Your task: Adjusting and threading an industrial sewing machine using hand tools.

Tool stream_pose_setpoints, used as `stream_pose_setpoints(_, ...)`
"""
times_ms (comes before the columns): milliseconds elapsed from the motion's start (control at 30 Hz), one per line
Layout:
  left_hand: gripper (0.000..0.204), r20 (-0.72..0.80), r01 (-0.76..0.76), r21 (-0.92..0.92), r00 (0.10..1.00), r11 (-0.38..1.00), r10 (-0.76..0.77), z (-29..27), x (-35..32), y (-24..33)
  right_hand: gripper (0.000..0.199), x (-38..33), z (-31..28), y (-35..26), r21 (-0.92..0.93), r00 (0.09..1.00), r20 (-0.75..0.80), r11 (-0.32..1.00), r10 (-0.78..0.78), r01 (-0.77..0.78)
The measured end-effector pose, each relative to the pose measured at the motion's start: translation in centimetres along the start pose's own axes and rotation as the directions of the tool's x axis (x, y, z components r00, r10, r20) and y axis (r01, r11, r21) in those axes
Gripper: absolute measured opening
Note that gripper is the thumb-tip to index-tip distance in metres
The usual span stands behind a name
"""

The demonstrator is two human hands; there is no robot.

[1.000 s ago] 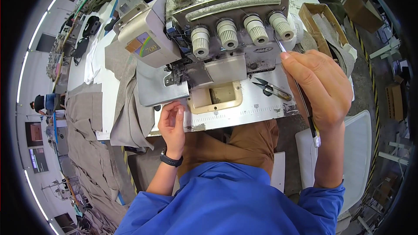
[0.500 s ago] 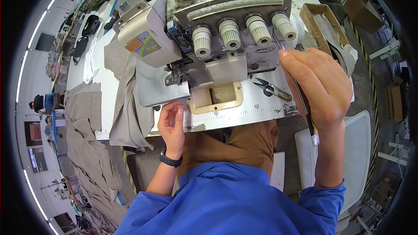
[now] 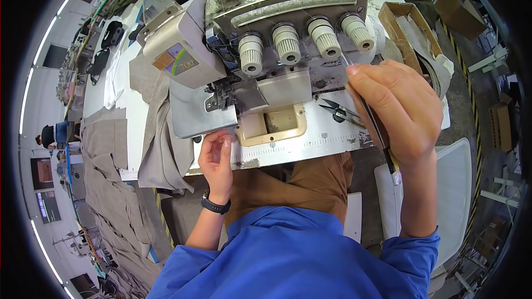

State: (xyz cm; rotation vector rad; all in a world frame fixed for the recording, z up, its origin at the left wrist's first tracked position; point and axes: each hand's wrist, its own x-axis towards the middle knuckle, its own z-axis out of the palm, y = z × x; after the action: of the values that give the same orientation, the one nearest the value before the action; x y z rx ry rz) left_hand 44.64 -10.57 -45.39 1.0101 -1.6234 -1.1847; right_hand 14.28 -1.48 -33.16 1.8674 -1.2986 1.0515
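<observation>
Right hand: gripping slim tool
Tool tip: shifted leftward, now near third dial
Left hand: loosely curled, contents unclear
Work: apparently remains around dials

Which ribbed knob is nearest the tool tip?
The third knob from the left: the tool tip lies beside its lower end; the others are farther.

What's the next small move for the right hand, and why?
Probably ease the slim tool slightly toward the body: the right hand grips it with its tip close by the two rightmost white knobs on the sewing machine, and whether it touches either is unclear.
</observation>
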Motion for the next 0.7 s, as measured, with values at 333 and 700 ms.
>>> stream_pose_setpoints(333, 0.020, -0.007, 0.001, -0.006, 1.000, 1.000, -0.001, 0.1, -0.1, 0.0, 0.023, -1.3, 2.6, -1.0, 0.140, 0.996, -0.033, 0.987, 0.086, -0.081)
stream_pose_setpoints(700, 0.020, 0.032, -0.038, 0.004, 0.999, 0.999, 0.038, -0.1, 0.0, -0.4, 0.021, -4.0, 3.4, -6.2, 0.512, 0.659, -0.093, 0.604, 0.746, -0.611)
